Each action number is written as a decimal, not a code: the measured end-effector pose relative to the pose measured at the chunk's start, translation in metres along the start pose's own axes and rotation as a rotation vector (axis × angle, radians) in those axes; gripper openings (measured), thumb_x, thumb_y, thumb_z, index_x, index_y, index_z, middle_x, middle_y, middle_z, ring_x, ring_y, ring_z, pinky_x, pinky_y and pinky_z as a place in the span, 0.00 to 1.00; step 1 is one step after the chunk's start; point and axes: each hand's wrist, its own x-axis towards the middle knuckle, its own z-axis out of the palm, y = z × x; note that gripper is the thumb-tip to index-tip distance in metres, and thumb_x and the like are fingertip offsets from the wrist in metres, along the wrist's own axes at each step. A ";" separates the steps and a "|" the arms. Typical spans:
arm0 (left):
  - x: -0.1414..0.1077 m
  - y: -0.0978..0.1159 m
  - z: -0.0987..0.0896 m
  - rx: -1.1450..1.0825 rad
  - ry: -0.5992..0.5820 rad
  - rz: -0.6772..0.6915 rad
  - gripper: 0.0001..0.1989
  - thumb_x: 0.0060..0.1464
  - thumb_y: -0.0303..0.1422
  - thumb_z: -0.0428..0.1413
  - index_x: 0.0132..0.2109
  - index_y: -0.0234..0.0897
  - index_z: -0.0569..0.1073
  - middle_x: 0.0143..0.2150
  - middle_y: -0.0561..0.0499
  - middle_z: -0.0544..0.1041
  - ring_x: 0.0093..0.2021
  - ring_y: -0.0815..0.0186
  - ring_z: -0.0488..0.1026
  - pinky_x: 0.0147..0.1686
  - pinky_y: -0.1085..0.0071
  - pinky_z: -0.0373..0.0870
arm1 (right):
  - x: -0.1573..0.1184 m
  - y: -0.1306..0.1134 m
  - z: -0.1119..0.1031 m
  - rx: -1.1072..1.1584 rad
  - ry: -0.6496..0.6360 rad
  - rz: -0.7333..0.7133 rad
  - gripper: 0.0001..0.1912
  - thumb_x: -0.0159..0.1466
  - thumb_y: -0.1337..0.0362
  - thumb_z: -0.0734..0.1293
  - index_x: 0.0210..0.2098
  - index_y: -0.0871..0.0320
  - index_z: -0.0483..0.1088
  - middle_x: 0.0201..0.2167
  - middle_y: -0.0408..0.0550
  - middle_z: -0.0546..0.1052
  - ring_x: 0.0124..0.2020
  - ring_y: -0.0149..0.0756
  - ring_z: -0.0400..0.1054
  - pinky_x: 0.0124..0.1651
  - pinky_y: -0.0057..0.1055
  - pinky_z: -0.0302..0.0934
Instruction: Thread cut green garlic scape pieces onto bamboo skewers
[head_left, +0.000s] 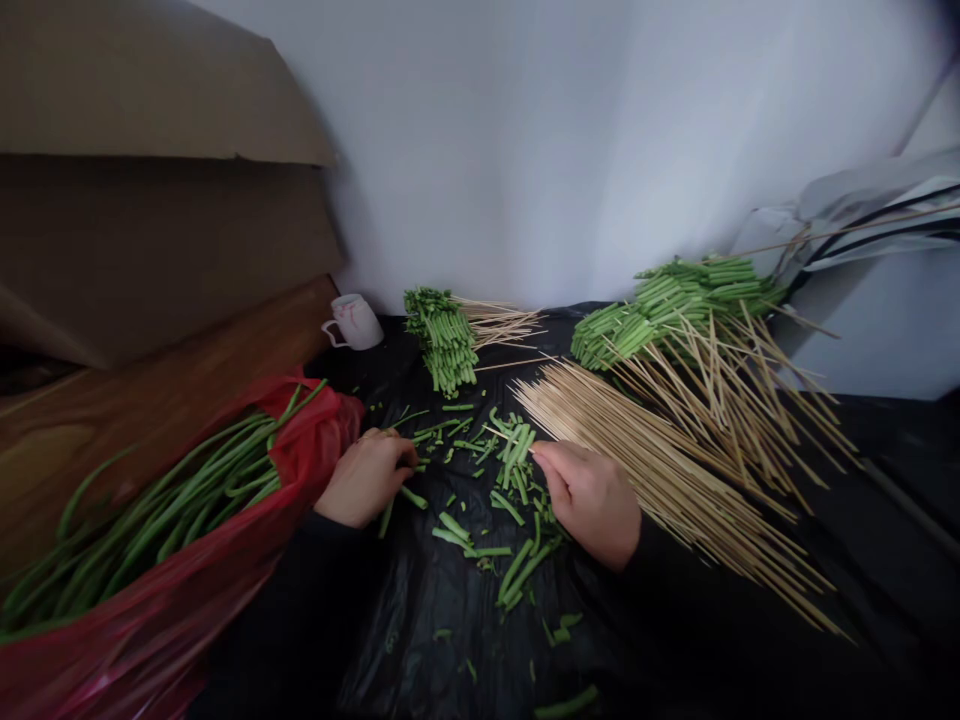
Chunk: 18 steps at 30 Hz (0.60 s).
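Observation:
My right hand (pixel 592 500) pinches a bamboo skewer whose pointed tip sticks out to the left, with several short green bean pieces (pixel 516 450) threaded side by side on it. To the left, my left hand (pixel 369 472) is low over the black plastic sheet (pixel 420 640), fingers curled in; what lies between them, if anything, is hidden. Loose cut bean pieces (pixel 450 530) are scattered between both hands. Next to my left wrist, a red plastic bag (pixel 322 425) holds long whole green beans (pixel 172 500). A spread of bare bamboo skewers (pixel 660 440) lies right beside my right hand.
Stacked bean skewers (pixel 446 345) lie at the back middle, and a larger pile of bean skewers (pixel 675 305) at the back right. A white mug (pixel 356 322) stands near the wall. A cardboard box (pixel 165 240) takes up the far left; a pale container (pixel 877 330) stands far right.

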 end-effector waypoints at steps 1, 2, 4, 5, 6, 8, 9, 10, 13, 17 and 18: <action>0.002 0.000 -0.002 -0.015 0.019 0.026 0.06 0.49 0.28 0.56 0.33 0.40 0.78 0.38 0.46 0.78 0.44 0.54 0.71 0.44 0.62 0.64 | 0.000 0.000 0.000 0.002 0.001 -0.001 0.13 0.68 0.69 0.58 0.41 0.58 0.74 0.37 0.49 0.79 0.40 0.36 0.74 0.45 0.29 0.63; 0.004 0.002 -0.004 -0.052 0.039 0.057 0.06 0.50 0.28 0.56 0.34 0.40 0.78 0.38 0.47 0.78 0.43 0.55 0.71 0.45 0.63 0.64 | 0.000 0.000 0.000 0.003 0.004 -0.004 0.13 0.68 0.69 0.58 0.41 0.58 0.74 0.37 0.49 0.79 0.40 0.36 0.74 0.45 0.30 0.63; 0.008 0.009 -0.009 -0.183 0.089 0.113 0.06 0.52 0.30 0.56 0.37 0.40 0.78 0.39 0.48 0.79 0.42 0.57 0.72 0.45 0.64 0.64 | 0.000 0.000 0.000 0.005 0.010 -0.011 0.13 0.68 0.70 0.58 0.41 0.58 0.74 0.37 0.49 0.79 0.40 0.36 0.74 0.45 0.30 0.63; 0.011 0.014 -0.011 -0.268 0.114 0.129 0.07 0.53 0.31 0.56 0.38 0.40 0.77 0.39 0.49 0.79 0.41 0.58 0.73 0.44 0.65 0.64 | -0.001 0.000 0.000 0.007 0.014 -0.014 0.13 0.68 0.69 0.58 0.41 0.58 0.74 0.37 0.49 0.79 0.40 0.36 0.74 0.45 0.30 0.63; 0.014 0.021 -0.013 -0.367 0.141 0.134 0.07 0.54 0.32 0.55 0.39 0.40 0.77 0.39 0.49 0.79 0.40 0.60 0.73 0.43 0.66 0.65 | -0.001 0.000 0.000 0.011 0.019 -0.018 0.13 0.68 0.69 0.58 0.41 0.58 0.74 0.37 0.49 0.79 0.40 0.36 0.74 0.45 0.30 0.63; 0.021 0.036 -0.014 -0.579 0.168 0.122 0.08 0.55 0.35 0.56 0.39 0.38 0.78 0.38 0.49 0.80 0.39 0.61 0.74 0.41 0.68 0.65 | -0.001 0.000 0.000 0.018 0.032 -0.024 0.13 0.68 0.68 0.58 0.42 0.58 0.74 0.37 0.50 0.79 0.40 0.35 0.73 0.45 0.29 0.63; 0.025 0.043 -0.011 -0.694 0.184 0.103 0.08 0.54 0.35 0.57 0.38 0.37 0.78 0.37 0.49 0.80 0.38 0.62 0.74 0.40 0.68 0.66 | -0.001 0.000 0.000 0.021 0.037 -0.026 0.13 0.69 0.68 0.57 0.42 0.59 0.74 0.37 0.50 0.79 0.40 0.35 0.73 0.45 0.29 0.63; 0.028 0.049 -0.007 -0.826 0.191 0.077 0.09 0.52 0.36 0.59 0.37 0.36 0.78 0.35 0.49 0.80 0.36 0.63 0.73 0.39 0.69 0.66 | -0.001 0.000 -0.001 0.021 0.038 -0.029 0.13 0.69 0.68 0.57 0.42 0.59 0.74 0.36 0.50 0.79 0.40 0.35 0.73 0.45 0.29 0.63; 0.033 0.062 0.011 -1.350 0.110 -0.080 0.13 0.47 0.37 0.64 0.39 0.35 0.78 0.30 0.51 0.79 0.31 0.68 0.73 0.33 0.73 0.67 | 0.000 0.001 -0.001 0.011 0.026 -0.033 0.13 0.68 0.69 0.57 0.42 0.59 0.74 0.36 0.50 0.79 0.39 0.35 0.73 0.43 0.29 0.62; 0.029 0.063 0.031 -1.737 -0.060 -0.243 0.17 0.38 0.33 0.70 0.38 0.33 0.80 0.33 0.49 0.81 0.33 0.70 0.76 0.34 0.76 0.70 | 0.001 0.002 0.000 -0.011 0.006 -0.024 0.13 0.68 0.69 0.57 0.41 0.58 0.73 0.36 0.49 0.78 0.39 0.35 0.73 0.42 0.28 0.61; 0.028 0.062 0.032 -1.782 -0.086 -0.250 0.18 0.37 0.31 0.71 0.39 0.33 0.80 0.34 0.48 0.81 0.34 0.70 0.76 0.35 0.76 0.71 | 0.001 0.001 0.001 -0.018 0.002 -0.020 0.13 0.68 0.69 0.57 0.41 0.58 0.73 0.36 0.49 0.78 0.38 0.35 0.73 0.42 0.28 0.61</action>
